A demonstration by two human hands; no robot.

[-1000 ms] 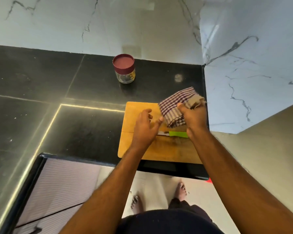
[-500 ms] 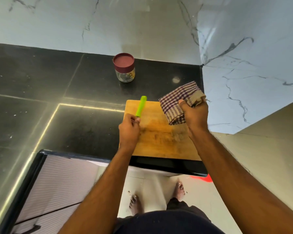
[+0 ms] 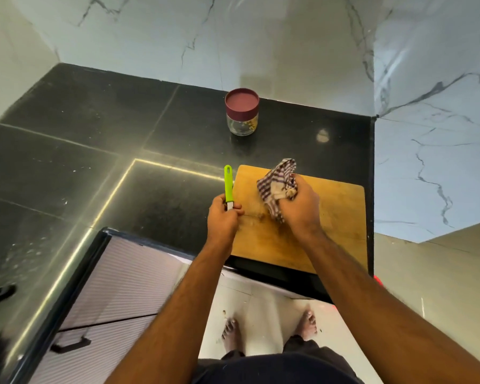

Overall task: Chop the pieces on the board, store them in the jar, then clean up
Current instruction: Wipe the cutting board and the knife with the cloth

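Right now I have my left hand (image 3: 222, 217) closed around the knife (image 3: 228, 187), and oddly it grips at the blade end, so the green handle sticks up and away from me, just off the left edge of the wooden board (image 3: 330, 217). My right hand (image 3: 299, 209) is bunched tight on the checked cloth (image 3: 275, 184), pressed low over the middle of the board; whether the cloth actually touches the wood I cannot tell. The jar (image 3: 241, 115) stands well apart at the back of the black counter (image 3: 94, 151), its maroon lid on and a few pieces showing inside, so I judge the chopping and storing done and the cleaning in hand. The cloth is soft and limp and will go wherever I push it, so a full fist suits it. The knife is light and stiff, but I would rather shift my hold onto the handle before wiping, since a blade under the fingers is a risk. The board looks rigid and likely to slide on that polished stone, so I would steady it at an edge.
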